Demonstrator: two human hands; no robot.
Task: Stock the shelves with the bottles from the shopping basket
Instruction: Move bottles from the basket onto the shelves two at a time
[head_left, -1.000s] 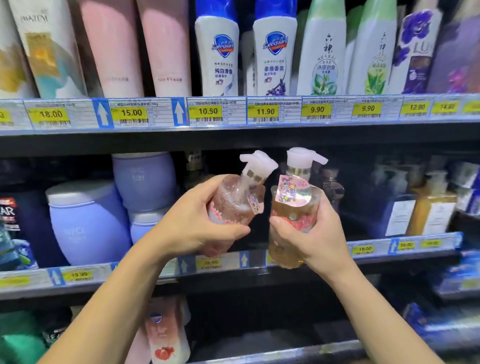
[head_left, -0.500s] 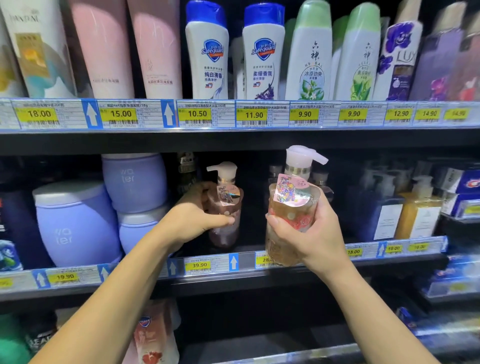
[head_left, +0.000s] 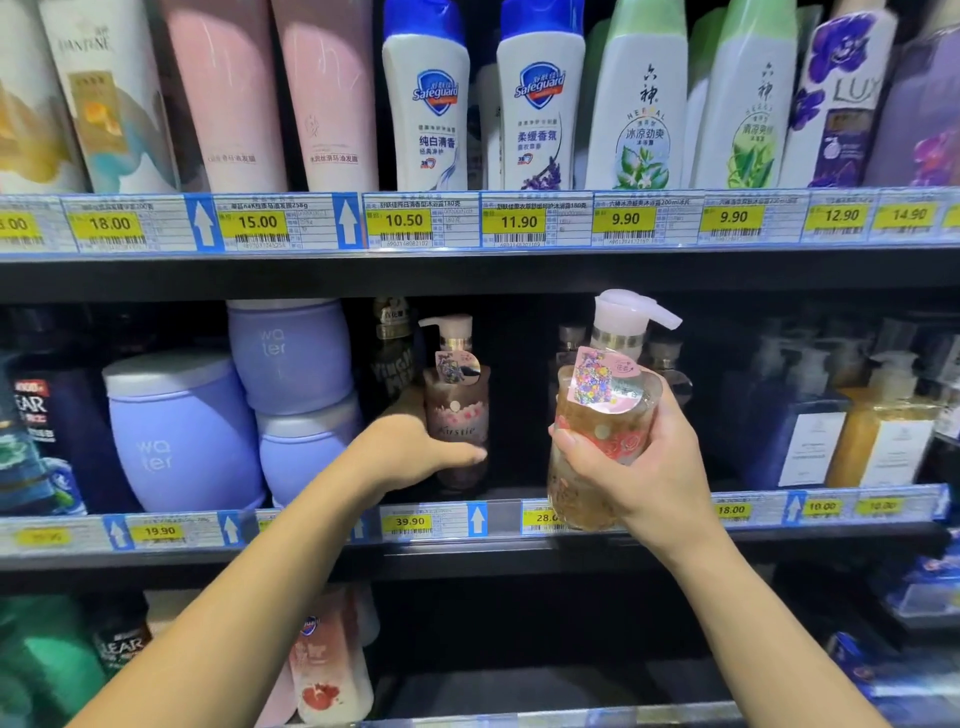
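Observation:
A pink pump bottle (head_left: 457, 395) with a flower print stands upright on the middle shelf (head_left: 498, 522), above the 39.90 tag. My left hand (head_left: 410, 449) wraps around its lower half. My right hand (head_left: 641, 467) grips a second, amber-pink pump bottle (head_left: 602, 410) with a white pump, held upright in front of the shelf edge, over the 28 price tag. The shopping basket is out of view.
Purple tubs (head_left: 182, 431) fill the shelf to the left of the pink bottle. Dark and amber pump bottles (head_left: 878, 426) stand to the right. Behind the held bottle are several small bottles (head_left: 670, 369). Shampoo bottles (head_left: 535, 98) line the top shelf.
My left hand has carried the pink bottle from a tilted hold in front of the shelf back onto the shelf, where it now stands upright. The right hand's bottle has stayed about where it was.

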